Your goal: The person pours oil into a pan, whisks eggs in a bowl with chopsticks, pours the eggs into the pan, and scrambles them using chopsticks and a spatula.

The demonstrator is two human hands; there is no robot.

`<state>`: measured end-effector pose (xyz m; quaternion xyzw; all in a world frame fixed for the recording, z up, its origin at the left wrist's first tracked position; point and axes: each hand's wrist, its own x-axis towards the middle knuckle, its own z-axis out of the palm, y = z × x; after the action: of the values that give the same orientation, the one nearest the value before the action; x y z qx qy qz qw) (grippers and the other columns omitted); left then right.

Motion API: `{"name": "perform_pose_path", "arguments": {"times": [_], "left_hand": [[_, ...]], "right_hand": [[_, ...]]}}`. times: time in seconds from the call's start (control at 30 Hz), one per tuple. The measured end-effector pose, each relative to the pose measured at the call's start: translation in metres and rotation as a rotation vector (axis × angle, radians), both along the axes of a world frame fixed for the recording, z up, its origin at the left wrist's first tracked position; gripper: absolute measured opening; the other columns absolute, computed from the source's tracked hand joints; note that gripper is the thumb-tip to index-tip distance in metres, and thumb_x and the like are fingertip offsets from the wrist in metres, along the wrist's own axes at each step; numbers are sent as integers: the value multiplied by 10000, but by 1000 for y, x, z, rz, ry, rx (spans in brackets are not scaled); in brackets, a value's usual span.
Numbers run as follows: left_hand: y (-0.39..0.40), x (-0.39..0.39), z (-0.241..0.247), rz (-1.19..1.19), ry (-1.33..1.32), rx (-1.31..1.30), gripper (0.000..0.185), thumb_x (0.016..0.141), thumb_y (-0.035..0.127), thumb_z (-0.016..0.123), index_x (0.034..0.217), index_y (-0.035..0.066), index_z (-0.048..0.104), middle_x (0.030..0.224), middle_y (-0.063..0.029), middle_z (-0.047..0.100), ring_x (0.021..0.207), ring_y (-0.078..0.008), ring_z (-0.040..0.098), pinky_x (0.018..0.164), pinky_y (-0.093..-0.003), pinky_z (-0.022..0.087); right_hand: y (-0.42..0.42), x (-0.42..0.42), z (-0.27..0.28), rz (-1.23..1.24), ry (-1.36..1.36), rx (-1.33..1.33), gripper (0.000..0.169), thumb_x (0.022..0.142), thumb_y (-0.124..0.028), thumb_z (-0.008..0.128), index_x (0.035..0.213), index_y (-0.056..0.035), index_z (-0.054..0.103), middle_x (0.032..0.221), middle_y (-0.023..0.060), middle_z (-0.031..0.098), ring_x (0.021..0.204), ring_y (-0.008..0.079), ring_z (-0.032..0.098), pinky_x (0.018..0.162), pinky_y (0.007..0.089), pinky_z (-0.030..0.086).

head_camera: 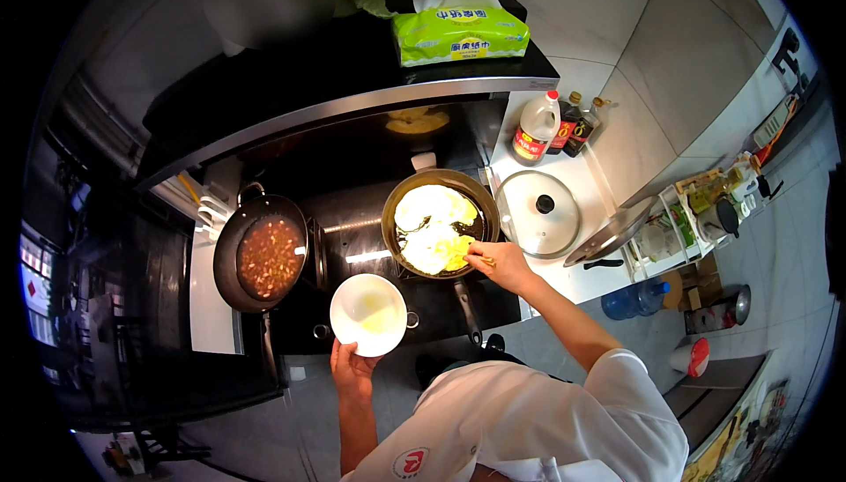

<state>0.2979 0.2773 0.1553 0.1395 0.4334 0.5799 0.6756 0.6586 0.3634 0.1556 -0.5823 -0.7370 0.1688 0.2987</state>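
My left hand (pixel 355 371) holds a white bowl (pixel 345 305) by its lower rim, tilted so that I see a little yellowish liquid inside. The bowl is over the front of the black gas stove (pixel 429 313). My right hand (pixel 505 266) is at the front right rim of a frying pan (pixel 436 177), gripping a thin wooden utensil (pixel 488 261), apparently chopsticks. Its tip meets the pale yellow egg (pixel 433 241) spread in the pan; glare washes out part of the egg. Dark oily pan bottom shows at the egg's right side.
A wok (pixel 225 270) with brownish-red soup or sauce stands left. Right of the pan lies a glass lid (pixel 538 211), with a plastic jug (pixel 537 125) and dark bottles (pixel 574 126) behind. Kitchen tissues (pixel 462 32) sit on the range hood (pixel 330 102). The pan's handle (pixel 468 310) points towards me.
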Motion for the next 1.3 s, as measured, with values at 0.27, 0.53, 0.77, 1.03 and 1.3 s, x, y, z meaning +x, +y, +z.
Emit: {"name": "perform_pose_path", "arguments": {"times": [0.27,0.53,0.77,1.03,1.3], "left_hand": [[-6,-5,-6,-26,11,26,569,876,120,528,1420,-8,421,1324,-227,586,1137,-352,664,854,-469,632],[-4,-1,-6,-46,12,14,568,875,112,520,1421,-9,419,1334,-234,578,1156,-364,652,867,-486,628],[-9,0,-2,-17,-3,9,565,868,95,517,1415,-10,420,1307,-223,591,1132,-355,663,857,-483,632],[-13,0,3,8,-32,2,518,868,68,520,1377,-8,457,1251,-194,624,1077,-316,694,813,-451,651],[-9,5,7,-1,-47,-10,514,870,49,529,1376,-10,461,1255,-194,623,1075,-321,694,816,-459,650]], "right_hand": [[-7,6,20,-2,-93,-32,188,929,-302,674,865,-128,640,713,132,658,663,362,651,567,433,494],[7,-25,-13,-39,88,0,204,936,-332,671,911,-129,666,767,134,669,722,349,663,608,419,505],[-2,-20,-2,-57,212,-193,184,965,-306,644,946,-128,682,728,87,688,620,247,670,603,350,515],[-9,17,3,-264,28,-112,225,947,-323,646,846,-122,642,703,153,662,672,382,656,582,466,489],[37,6,8,-276,67,35,237,951,-358,653,922,-123,674,776,132,696,730,342,686,628,423,511]]}}
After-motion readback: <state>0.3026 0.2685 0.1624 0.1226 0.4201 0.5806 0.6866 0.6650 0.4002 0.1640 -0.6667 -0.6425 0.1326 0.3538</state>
